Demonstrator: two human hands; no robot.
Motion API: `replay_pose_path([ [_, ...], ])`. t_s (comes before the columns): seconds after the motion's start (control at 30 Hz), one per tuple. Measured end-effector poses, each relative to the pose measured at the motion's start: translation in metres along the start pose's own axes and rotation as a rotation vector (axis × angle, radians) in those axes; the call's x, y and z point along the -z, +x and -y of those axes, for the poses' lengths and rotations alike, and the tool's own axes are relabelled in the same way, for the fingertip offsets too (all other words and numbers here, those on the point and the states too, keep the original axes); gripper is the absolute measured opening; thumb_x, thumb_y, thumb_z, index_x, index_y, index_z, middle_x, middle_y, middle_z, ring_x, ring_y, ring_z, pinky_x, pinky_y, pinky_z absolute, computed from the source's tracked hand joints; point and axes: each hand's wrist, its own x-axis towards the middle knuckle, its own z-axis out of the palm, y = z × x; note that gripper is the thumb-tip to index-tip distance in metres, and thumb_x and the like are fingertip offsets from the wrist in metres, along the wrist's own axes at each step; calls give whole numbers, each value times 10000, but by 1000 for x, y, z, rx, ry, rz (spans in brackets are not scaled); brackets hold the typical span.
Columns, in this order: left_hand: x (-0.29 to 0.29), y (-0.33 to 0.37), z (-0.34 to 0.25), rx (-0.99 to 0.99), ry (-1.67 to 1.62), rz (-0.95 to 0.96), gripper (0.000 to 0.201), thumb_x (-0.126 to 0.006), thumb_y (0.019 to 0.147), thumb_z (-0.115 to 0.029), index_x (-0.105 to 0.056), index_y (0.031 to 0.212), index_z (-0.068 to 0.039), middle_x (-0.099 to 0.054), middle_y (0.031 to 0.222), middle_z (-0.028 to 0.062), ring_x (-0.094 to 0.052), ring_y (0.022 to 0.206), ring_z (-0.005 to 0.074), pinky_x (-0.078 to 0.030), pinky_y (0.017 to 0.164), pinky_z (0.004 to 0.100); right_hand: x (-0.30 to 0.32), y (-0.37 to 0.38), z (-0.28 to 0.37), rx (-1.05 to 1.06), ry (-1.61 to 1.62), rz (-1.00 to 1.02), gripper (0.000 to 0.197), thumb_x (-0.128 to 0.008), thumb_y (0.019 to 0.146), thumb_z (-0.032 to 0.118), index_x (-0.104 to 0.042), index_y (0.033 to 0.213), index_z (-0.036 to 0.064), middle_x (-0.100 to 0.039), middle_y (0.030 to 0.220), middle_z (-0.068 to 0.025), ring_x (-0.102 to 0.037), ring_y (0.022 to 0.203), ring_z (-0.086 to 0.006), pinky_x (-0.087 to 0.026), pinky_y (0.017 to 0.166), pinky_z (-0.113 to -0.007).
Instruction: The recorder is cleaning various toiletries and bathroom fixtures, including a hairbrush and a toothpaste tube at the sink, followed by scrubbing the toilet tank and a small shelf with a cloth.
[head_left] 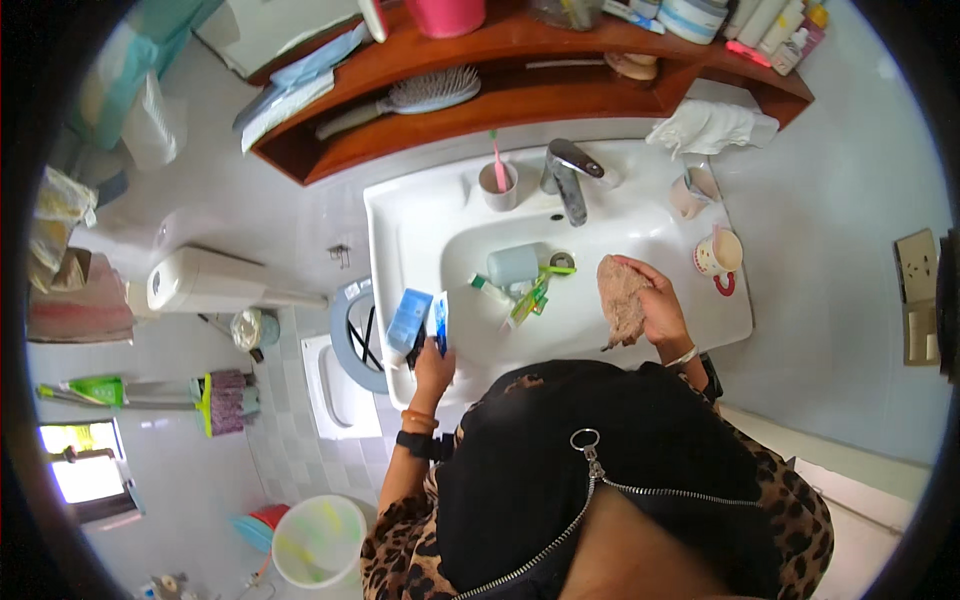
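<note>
In the washbasin (475,375), my right hand (662,312) is closed around a crumpled tan washcloth (622,298) that hangs toward the bowl. At the basin's left rim, my left hand (432,368) is closed at the lower end of a white-and-blue tube (441,318). A blue box (409,318) sits right beside that tube, and a dark item next to my fingers is partly hidden. Between my hands, a pale blue cup (514,265) lies on its side in the bowl. Near it are green toothbrushes (530,303) and a white-and-green tube (488,290).
A chrome faucet (569,185) stands behind the bowl, with a cup (499,193) holding a pink toothbrush to its left. Two mugs, one red-handled (717,253), stand on the right rim. Above runs a wooden shelf (540,98) with a hairbrush (430,92). A toilet (360,330) is left.
</note>
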Motion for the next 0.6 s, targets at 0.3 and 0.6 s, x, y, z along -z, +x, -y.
replay_pose_path([
  [0.3, 111, 25, -106, 70, -1551, 718, 382, -468, 916, -173, -379, 1245, 1, -551, 1110, 138, -575, 989, 252, -489, 866, 411, 9, -2, 3, 62, 12, -84, 457, -315, 744, -149, -544, 1123, -40, -575, 1088, -128, -591, 932, -198, -515, 792, -313],
  [0.6, 149, 47, -188, -374, -975, 356, 365, -467, 917, -132, -447, 1260, -6, -593, 1058, 118, -569, 915, 172, -448, 783, 302, 14, -3, -3, 75, 26, -91, 498, -306, 704, -159, -547, 1124, -40, -567, 1106, -128, -585, 945, -196, -507, 812, -308],
])
